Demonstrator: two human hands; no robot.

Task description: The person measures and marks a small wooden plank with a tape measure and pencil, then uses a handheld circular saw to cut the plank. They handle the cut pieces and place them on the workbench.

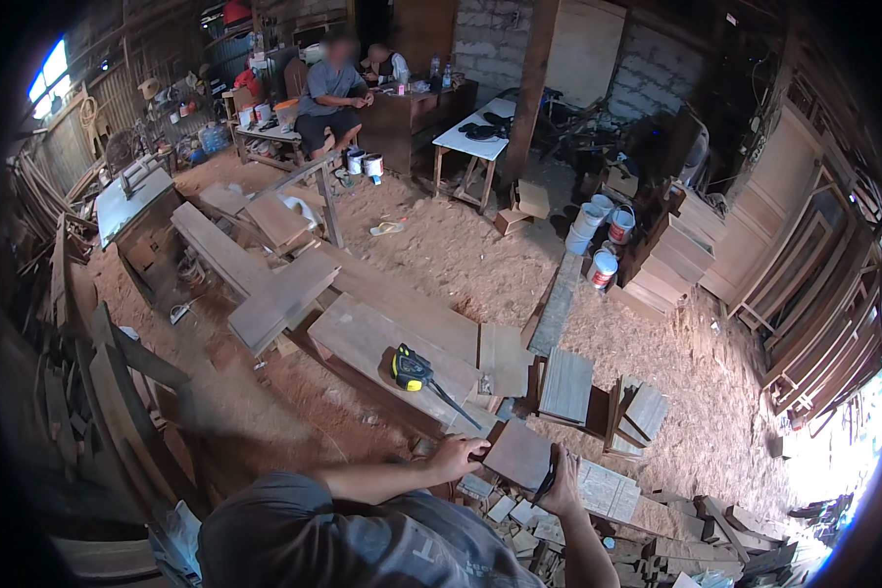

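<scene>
A square reddish-brown wooden board [519, 451] is held between my hands at the lower middle. My left hand [458, 457] has its fingers curled at the board's left edge. At the right edge, my right hand [563, 485] grips the board, with a dark narrow strip beside the fingers that is too small to identify. Just beyond the board, a black and yellow power tool [412, 368] lies on a long wooden panel [348, 333], its cord or attachment pointing toward me.
Short board stacks [563, 382] and offcuts [549, 529] lie nearby. Planks [132, 412] lean at left, frames [808, 314] at right. Paint buckets [603, 267] stand beyond. At the back, two people [335, 98] [385, 69] sit by a dark desk [402, 132], near a white-topped table [470, 137].
</scene>
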